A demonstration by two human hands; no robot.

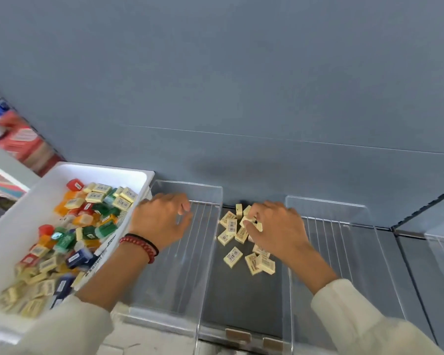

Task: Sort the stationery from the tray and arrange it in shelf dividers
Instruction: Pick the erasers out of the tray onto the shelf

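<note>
The right hand (272,226) pinches a cream eraser (249,221) among the loose erasers (232,256) in the middle divider (241,303), toward the shelf's back edge. The left hand (159,219) hovers with relaxed, empty fingers over the left divider (174,290). The white tray (8,226) of mixed stationery sits at the shelf's left end.

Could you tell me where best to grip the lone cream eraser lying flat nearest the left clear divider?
Pinch the eraser across its two long edges, coming straight down from above. It lies flat, barcode up, apart from its neighbours, so both sides look free. The divider stands close on its left, so a top approach is probably easier.
</note>
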